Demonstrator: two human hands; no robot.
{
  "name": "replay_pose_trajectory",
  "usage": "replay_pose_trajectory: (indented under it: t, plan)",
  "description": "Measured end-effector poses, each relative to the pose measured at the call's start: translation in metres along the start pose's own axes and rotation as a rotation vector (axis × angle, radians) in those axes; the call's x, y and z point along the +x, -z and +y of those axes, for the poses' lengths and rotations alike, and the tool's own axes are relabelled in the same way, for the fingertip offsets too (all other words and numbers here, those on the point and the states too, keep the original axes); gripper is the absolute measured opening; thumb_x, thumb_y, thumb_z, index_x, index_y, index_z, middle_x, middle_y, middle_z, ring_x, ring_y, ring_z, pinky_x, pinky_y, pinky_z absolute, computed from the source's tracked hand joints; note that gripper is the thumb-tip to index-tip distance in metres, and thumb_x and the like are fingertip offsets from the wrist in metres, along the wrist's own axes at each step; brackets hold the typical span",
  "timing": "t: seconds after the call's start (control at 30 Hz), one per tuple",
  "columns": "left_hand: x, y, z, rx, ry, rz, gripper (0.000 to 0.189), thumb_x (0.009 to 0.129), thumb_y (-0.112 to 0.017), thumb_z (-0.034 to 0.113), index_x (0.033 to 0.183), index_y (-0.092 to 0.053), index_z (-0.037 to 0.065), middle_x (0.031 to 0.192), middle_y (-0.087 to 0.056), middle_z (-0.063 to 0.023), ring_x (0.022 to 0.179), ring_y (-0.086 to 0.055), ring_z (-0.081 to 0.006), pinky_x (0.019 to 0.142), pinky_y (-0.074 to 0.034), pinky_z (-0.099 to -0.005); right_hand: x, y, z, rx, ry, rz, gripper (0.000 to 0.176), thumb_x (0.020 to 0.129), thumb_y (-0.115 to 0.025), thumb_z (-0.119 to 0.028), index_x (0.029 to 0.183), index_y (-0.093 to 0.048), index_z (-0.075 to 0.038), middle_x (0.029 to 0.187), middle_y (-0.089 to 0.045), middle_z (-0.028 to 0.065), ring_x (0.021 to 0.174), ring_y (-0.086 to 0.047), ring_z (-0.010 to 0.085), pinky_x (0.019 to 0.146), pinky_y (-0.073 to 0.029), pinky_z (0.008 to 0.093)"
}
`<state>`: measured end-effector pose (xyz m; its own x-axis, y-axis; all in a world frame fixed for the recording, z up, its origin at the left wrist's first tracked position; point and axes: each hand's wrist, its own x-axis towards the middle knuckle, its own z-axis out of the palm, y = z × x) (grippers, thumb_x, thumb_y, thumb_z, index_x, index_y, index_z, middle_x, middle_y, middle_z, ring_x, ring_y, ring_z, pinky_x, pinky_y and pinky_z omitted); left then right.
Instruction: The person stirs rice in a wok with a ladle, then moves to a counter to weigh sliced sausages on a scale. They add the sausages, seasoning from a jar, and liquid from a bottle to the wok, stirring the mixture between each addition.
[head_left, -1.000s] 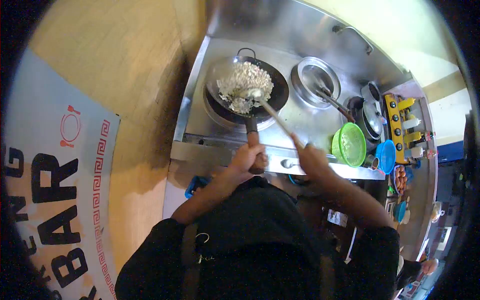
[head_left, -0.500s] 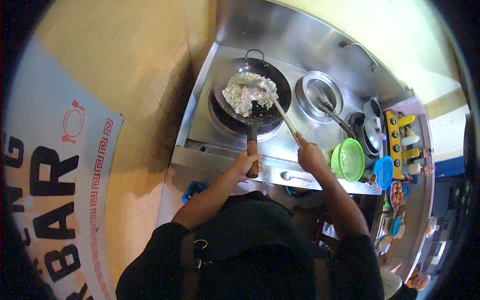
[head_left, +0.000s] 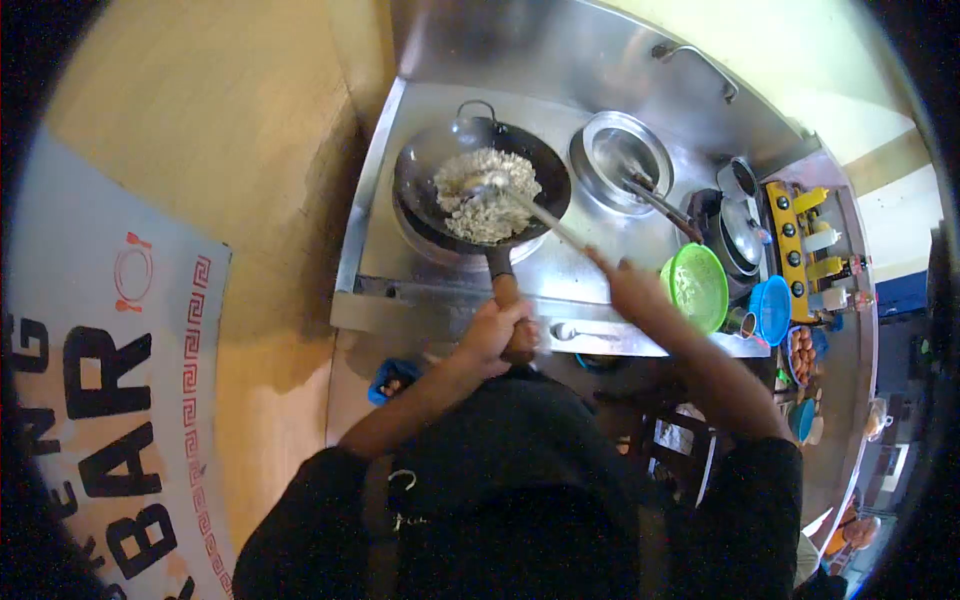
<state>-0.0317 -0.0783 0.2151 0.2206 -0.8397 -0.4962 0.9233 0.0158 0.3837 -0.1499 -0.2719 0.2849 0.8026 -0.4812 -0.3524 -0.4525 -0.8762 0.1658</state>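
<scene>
My left hand [head_left: 492, 333] is wrapped round the wooden handle [head_left: 505, 290] of a dark wok [head_left: 418, 185]. The wok sits tilted on the left burner. Inside it lies a mound of pale fried rice [head_left: 488, 218] with darker bits. My right hand [head_left: 640, 293], slightly blurred, grips a long-handled wok ladle [head_left: 545, 217]. Its bowl is down in the middle of the rice and partly hidden by it.
Right of the wok stand a round metal pot [head_left: 588, 160] with a utensil across it, a green basket [head_left: 698, 290], a blue basket [head_left: 770, 310] and a lidded pot [head_left: 740, 235]. Sauce bottles [head_left: 822, 238] line the far right. A steel backsplash [head_left: 540, 60] rises behind.
The ladle's bowl has moved left and down relative to the wok, and the rice now covers the gap at lower right. My left hand keeps its hold. The view has shifted slightly.
</scene>
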Motion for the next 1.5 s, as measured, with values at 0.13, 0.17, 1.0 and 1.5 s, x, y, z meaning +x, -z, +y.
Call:
replay_pose_trajectory:
  t: [0.13,0.17,1.0,1.5]
  plan:
    - [0.037,0.029,-0.010,0.164,-0.068,-0.029,0.010,0.082,-0.058,0.011,0.079,-0.051,0.004,0.064,-0.054,-0.0054,0.054,-0.055,-0.0171,0.053,-0.048,-0.0313,-0.021,0.075,0.028,-0.246,0.063,0.211,0.058,0.084,-0.046,-0.008,0.137,-0.032,-0.026,0.088,-0.058,0.0175,0.068,-0.063,0.0313,0.054,-0.053,0.0408]
    - [0.044,0.035,-0.006,0.073,-0.073,-0.019,0.010,0.082,-0.058,0.010,0.080,-0.051,0.004,0.065,-0.053,-0.0046,0.056,-0.054,-0.0166,0.054,-0.048,-0.0317,-0.030,0.091,0.028,-0.233,0.045,0.282,0.062,0.079,-0.047,-0.001,0.134,-0.040,-0.029,0.089,-0.057,0.0183,0.067,-0.062,0.0311,0.056,-0.051,0.0407]
    - [0.077,0.106,-0.012,0.055,-0.065,-0.086,0.021,0.081,-0.059,0.006,0.092,-0.042,0.009,0.070,-0.049,-0.0043,0.056,-0.054,-0.0166,0.052,-0.047,-0.0332,0.119,-0.025,-0.053,0.707,-0.036,0.202,0.059,0.081,-0.050,-0.013,0.137,-0.033,-0.013,0.093,-0.062,0.0263,0.086,-0.061,0.0413,0.076,-0.048,0.0475]
    - [0.079,0.113,-0.007,0.072,-0.025,-0.071,0.032,0.078,-0.059,0.003,0.104,-0.041,0.009,0.074,-0.051,-0.0045,0.057,-0.053,-0.0165,0.052,-0.047,-0.0349,0.047,0.011,-0.024,0.069,0.096,0.006,0.051,0.089,-0.039,-0.010,0.139,-0.028,-0.008,0.083,-0.063,0.0216,0.068,-0.064,0.0325,0.057,-0.053,0.0423]
